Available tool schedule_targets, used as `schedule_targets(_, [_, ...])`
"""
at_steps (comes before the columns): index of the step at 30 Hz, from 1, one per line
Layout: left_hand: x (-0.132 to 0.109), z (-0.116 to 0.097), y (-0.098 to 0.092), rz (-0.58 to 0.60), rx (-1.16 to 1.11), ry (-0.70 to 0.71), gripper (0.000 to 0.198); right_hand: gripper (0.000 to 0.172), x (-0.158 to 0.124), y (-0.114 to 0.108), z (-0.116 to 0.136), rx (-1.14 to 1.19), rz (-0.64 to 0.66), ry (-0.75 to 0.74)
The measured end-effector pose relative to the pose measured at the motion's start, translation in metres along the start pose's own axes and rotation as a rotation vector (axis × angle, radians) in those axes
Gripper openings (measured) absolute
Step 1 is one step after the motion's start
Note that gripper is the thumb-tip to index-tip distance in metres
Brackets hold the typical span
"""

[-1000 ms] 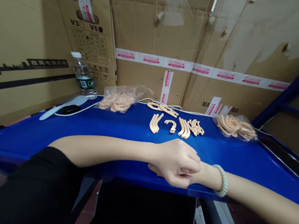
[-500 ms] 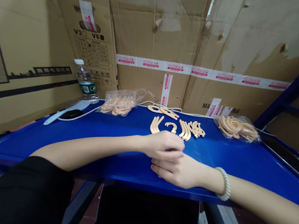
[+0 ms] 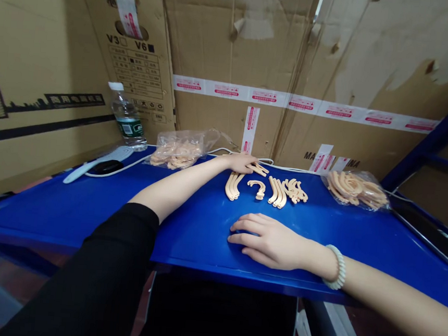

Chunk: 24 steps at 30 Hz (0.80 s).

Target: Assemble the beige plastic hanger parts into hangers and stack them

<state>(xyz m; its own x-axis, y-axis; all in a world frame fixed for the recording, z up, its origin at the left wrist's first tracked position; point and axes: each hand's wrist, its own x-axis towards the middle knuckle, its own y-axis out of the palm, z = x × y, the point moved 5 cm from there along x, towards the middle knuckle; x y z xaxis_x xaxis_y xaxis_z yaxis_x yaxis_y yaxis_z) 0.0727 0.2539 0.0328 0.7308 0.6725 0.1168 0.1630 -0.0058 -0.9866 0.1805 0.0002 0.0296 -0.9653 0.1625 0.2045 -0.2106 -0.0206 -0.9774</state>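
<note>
Blue tabletop [image 3: 190,233] under the right hand [image 3: 268,242] — taped cardboard [image 3: 219,47] standing behind.

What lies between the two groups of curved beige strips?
At least one beige hook lies between the left strips and the right strips, shown in the head view.

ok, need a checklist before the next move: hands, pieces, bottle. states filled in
1. Left hand at the flat pieces: ok.
2. Left hand's grip on them: cannot tell, fingertips obscured.
3. Flat pieces fully visible: not ok, hand covers part.
4. Right hand clear of the pieces: ok, palm down at the blue table, nearer the front edge.
5. Hook uncovered: ok, between two sets of curved strips.
6. Bottle capped: ok.
</note>
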Motion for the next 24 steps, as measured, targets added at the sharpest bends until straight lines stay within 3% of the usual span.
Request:
schedule_targets(7, [0.019, 0.006, 0.011, 0.079, 0.000, 0.005, 0.063, 0.033, 0.000, 0.001, -0.001, 0.000, 0.018, 0.004])
schedule_targets(15, [0.020, 0.005, -0.003, 0.011, -0.011, 0.034, 0.063, 0.033, -0.001, 0.002, -0.001, -0.015, 0.017, 0.009])
schedule_targets(18, [0.010, 0.004, -0.011, -0.083, -0.051, 0.048, 0.059, 0.033, 0.000, 0.002, 0.000, -0.026, 0.008, -0.005])
schedule_targets(21, [-0.011, 0.000, -0.022, -0.266, -0.124, 0.053, 0.056, 0.029, -0.003, -0.004, -0.003, -0.069, -0.026, 0.016])
schedule_targets(24, [-0.045, -0.016, -0.033, -0.446, -0.179, 0.066, 0.054, 0.026, -0.014, -0.028, -0.017, -0.101, -0.170, 0.175])
